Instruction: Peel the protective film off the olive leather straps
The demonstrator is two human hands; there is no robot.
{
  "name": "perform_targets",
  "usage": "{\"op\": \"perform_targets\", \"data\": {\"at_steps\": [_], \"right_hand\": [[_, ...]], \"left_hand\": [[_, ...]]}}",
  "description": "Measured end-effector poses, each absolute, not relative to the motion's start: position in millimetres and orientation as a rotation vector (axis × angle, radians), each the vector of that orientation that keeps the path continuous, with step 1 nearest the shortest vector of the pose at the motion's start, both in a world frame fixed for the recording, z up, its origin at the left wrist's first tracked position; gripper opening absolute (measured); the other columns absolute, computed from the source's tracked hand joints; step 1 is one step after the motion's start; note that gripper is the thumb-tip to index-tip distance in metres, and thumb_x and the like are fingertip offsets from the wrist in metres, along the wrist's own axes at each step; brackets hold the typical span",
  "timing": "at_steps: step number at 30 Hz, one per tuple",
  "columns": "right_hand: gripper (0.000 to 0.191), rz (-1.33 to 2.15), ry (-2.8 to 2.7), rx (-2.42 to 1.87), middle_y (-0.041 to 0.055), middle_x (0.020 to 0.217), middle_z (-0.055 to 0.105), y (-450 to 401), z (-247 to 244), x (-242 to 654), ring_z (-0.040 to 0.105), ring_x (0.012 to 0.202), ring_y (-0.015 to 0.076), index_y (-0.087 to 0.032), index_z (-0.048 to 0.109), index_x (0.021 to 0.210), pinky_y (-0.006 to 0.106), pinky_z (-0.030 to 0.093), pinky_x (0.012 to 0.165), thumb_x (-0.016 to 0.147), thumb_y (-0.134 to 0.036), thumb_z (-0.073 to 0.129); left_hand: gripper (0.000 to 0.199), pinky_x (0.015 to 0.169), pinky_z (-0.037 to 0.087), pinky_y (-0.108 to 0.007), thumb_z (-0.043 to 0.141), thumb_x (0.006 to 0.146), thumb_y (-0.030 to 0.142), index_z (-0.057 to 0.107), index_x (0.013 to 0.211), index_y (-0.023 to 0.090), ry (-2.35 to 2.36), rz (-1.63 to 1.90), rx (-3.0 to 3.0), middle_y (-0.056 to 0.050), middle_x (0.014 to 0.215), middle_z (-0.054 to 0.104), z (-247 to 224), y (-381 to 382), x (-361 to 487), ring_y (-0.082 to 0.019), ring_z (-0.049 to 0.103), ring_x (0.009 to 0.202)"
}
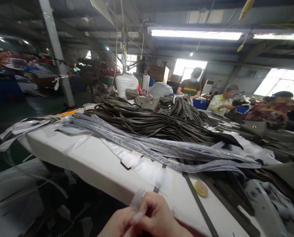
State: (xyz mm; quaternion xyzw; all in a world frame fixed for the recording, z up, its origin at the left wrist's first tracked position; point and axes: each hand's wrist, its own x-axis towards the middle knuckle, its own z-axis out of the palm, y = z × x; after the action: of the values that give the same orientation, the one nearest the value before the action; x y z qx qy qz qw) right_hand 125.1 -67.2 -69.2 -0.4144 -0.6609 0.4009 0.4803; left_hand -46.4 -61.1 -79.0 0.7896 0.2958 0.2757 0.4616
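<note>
2 hands [122, 221] [158, 210] (strip [137, 199] between) by table edge [97, 174]

The left grip [122, 219] and right grip [158, 210] have bare wrists [179, 228].

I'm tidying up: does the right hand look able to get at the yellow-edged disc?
Probably yes: the disc lies on the white table, with only a flat dark strap between it and the right hand. That hand seems to pinch a pale strip, though, and may need to let go.
</note>
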Motion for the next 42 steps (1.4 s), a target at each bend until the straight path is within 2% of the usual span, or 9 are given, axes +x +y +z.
{"op": "perform_targets", "data": {"at_steps": [3,7,10,15,18,24,27,34,42], "right_hand": [[0.013,1.038,-1.645,-1.128,-0.0033,0.063,0.060,-58,-54,132,0.051,0.058,0.0110,-0.018,0.063,0.065,0.020,0.038,0.053,0.061,-0.018,0.075],[0.026,0.964,-1.805,-1.235,0.0006,0.079,0.068,-24,-28,162,0.060,0.070,0.0151,-0.018,0.069,0.099,0.024,0.046,0.065,0.073,-0.022,0.068],[0.018,0.630,-1.959,-1.482,0.0023,0.082,0.071,26,-19,204,0.063,0.073,0.0163,-0.019,0.071,0.094,0.025,0.047,0.067,0.085,-0.031,0.062],[0.013,0.211,-1.861,-1.874,0.0046,0.086,0.073,128,-6,299,0.066,0.079,0.0193,-0.018,0.071,0.088,0.029,0.048,0.076,0.086,-0.025,0.060],[0.018,-0.003,-1.726,-2.064,0.0080,0.096,0.072,184,10,349,0.066,0.090,0.0225,-0.018,0.071,0.097,0.032,0.048,0.084,0.088,-0.027,0.058],[0.042,-0.245,-1.628,-2.277,0.0201,0.127,0.061,268,22,387,0.058,0.117,0.0307,-0.010,0.061,0.126,0.037,0.043,0.097,0.089,-0.030,0.058],[0.041,-0.244,-1.658,-2.330,0.0236,0.119,0.064,287,14,384,0.061,0.111,0.0338,-0.007,0.063,0.124,0.040,0.045,0.091,0.091,-0.031,0.057],[0.028,-0.224,-1.822,-2.222,0.0147,0.103,0.070,278,4,354,0.066,0.096,0.0265,-0.017,0.071,0.100,0.032,0.043,0.077,0.098,-0.031,0.046],[0.015,0.124,-2.016,-2.094,0.0062,0.083,0.072,234,14,335,0.067,0.076,0.0196,-0.016,0.065,0.100,0.027,0.043,0.071,0.087,-0.023,0.064]], "left_hand": [[0.056,0.062,0.042,-0.020,0.035,0.097,0.056,0.061,0.069,0.015,0.741,0.709,1.914,-0.004,0.073,0.064,-80,-49,-40,-0.015,0.058,0.066],[0.047,0.063,0.043,-0.022,0.037,0.096,0.048,0.061,0.070,0.017,0.928,0.714,1.921,-0.003,0.071,0.064,-79,-15,-39,-0.016,0.058,0.067],[0.037,0.067,0.046,-0.025,0.039,0.092,0.037,0.065,0.075,0.017,1.092,0.725,1.973,-0.003,0.074,0.067,-78,21,-43,-0.018,0.062,0.072],[0.038,0.061,0.049,-0.025,0.037,0.092,0.036,0.064,0.072,0.019,1.239,0.875,2.042,-0.002,0.066,0.065,-96,75,-49,-0.018,0.063,0.064],[0.039,0.061,0.051,-0.023,0.041,0.095,0.039,0.062,0.068,0.021,1.312,1.043,2.098,-0.001,0.065,0.066,-118,87,-51,-0.017,0.065,0.063],[0.025,0.075,0.054,-0.021,0.048,0.096,0.034,0.069,0.085,0.027,1.332,1.284,2.280,0.001,0.085,0.075,-139,84,-51,-0.017,0.071,0.079],[0.029,0.070,0.054,-0.022,0.045,0.097,0.034,0.068,0.080,0.026,1.375,1.258,2.321,-0.001,0.083,0.075,-133,83,-49,-0.019,0.070,0.076],[0.028,0.072,0.054,-0.024,0.046,0.096,0.034,0.067,0.079,0.026,1.404,1.184,2.299,-0.001,0.078,0.073,-129,82,-46,-0.019,0.070,0.075],[0.031,0.074,0.051,-0.025,0.043,0.096,0.031,0.065,0.075,0.024,1.397,1.071,2.238,-0.001,0.080,0.072,-120,79,-45,-0.018,0.068,0.078]]}}
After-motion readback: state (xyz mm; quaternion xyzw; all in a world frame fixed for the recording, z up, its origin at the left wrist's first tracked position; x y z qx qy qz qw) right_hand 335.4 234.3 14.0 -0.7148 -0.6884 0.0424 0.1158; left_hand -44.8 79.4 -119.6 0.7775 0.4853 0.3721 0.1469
